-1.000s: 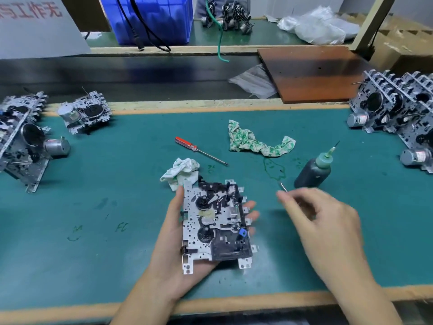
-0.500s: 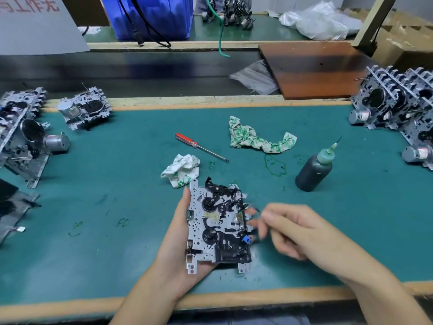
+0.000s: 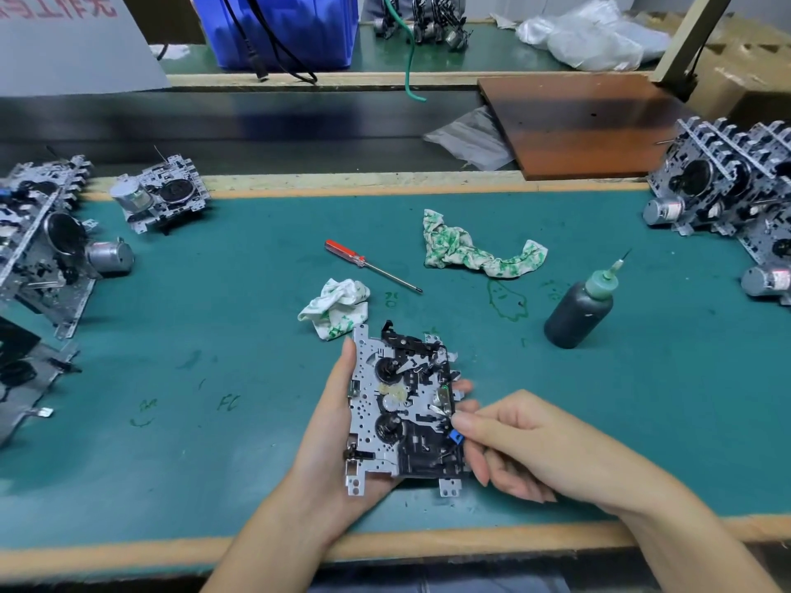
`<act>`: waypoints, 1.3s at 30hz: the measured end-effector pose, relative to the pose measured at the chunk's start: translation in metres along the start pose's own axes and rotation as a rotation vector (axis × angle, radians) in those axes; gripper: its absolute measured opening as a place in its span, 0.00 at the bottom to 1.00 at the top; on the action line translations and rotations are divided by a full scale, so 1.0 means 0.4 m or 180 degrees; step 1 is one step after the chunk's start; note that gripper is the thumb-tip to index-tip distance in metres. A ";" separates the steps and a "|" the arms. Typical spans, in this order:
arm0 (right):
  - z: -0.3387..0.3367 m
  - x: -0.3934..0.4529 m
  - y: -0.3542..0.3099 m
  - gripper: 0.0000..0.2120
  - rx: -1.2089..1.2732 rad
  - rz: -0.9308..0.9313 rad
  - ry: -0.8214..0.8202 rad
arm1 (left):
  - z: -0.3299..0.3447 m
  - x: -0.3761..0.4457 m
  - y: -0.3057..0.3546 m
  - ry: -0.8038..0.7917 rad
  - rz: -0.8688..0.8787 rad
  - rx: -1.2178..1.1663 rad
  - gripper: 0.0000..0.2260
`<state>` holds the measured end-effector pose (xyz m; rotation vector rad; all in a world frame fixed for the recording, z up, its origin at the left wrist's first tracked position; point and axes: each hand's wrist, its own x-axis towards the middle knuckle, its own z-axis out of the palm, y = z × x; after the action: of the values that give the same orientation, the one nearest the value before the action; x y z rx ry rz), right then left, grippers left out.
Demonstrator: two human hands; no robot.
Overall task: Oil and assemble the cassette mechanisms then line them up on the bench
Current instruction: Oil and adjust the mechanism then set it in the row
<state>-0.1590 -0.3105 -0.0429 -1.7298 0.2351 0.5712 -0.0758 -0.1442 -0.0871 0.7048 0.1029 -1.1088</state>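
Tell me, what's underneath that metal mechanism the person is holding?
The left hand cradles the cassette mechanism from below: palm under it, thumb on its left edge, fingertips showing past its right edge. The green bench mat lies beneath. The mechanism's underside is hidden.

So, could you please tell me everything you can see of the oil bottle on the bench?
The oil bottle is a small, dark, round-bodied squeeze bottle that looks plastic, with a pale green cap tapering to a thin needle tip pointing up and to the right. It stands on the green mat, leaning slightly, to the right of the mechanism held in the hands. Neither hand touches it. Green stains mark the mat just to its left.
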 end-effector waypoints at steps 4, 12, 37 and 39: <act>-0.001 -0.001 -0.001 0.24 -0.0007 0.0058 -0.0022 | 0.004 -0.003 0.002 0.0056 -0.0024 -0.0012 0.35; -0.004 -0.005 -0.009 0.28 0.0038 0.0167 -0.0143 | 0.021 -0.007 0.005 0.0200 -0.0015 0.0107 0.34; -0.017 0.005 -0.002 0.29 -0.0031 -0.0025 -0.0182 | 0.043 -0.022 0.018 0.0244 -0.0101 0.0006 0.33; -0.019 0.006 0.006 0.27 0.0394 -0.0183 0.0069 | 0.043 -0.028 0.022 0.0133 -0.0067 -0.0195 0.34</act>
<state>-0.1563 -0.3179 -0.0453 -1.6183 0.2306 0.4861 -0.0782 -0.1432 -0.0650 0.6734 0.1795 -1.1066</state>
